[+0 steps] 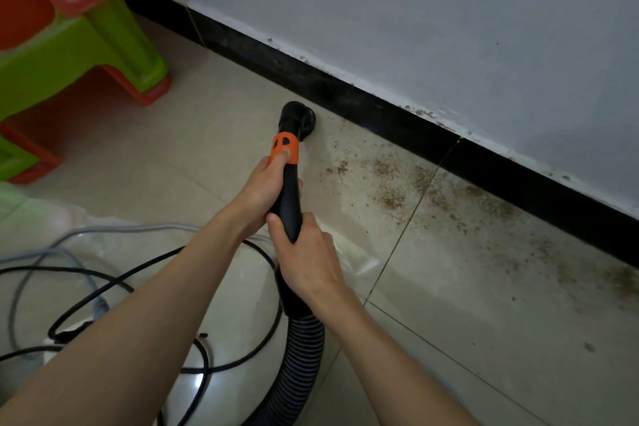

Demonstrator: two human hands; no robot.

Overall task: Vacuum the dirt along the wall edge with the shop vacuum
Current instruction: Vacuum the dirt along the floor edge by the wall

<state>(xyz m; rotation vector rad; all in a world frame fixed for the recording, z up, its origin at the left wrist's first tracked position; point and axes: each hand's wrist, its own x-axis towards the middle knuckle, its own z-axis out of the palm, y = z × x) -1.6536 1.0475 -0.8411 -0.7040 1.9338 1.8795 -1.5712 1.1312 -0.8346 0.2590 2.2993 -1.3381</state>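
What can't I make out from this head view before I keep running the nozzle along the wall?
- Nozzle mouth: faces down, so floor contact is hidden.
- Shop vacuum body: out of frame; the hose leaves at the bottom edge.
- Dirt: its far extent is cut off at the right edge.
- Wand underside: covered by the left hand and the right hand.

I can read no writing anywhere here: no words, brand names or numbers. The nearest thing to a sign is on the orange collar (285,148) of the wand I'm holding, at the middle of the frame, which bears two dark openings or marks, no letters among them. The black nozzle (298,116) above it shows no label that I can make out, nor do the stacked plastic stools (79,31) at upper left.
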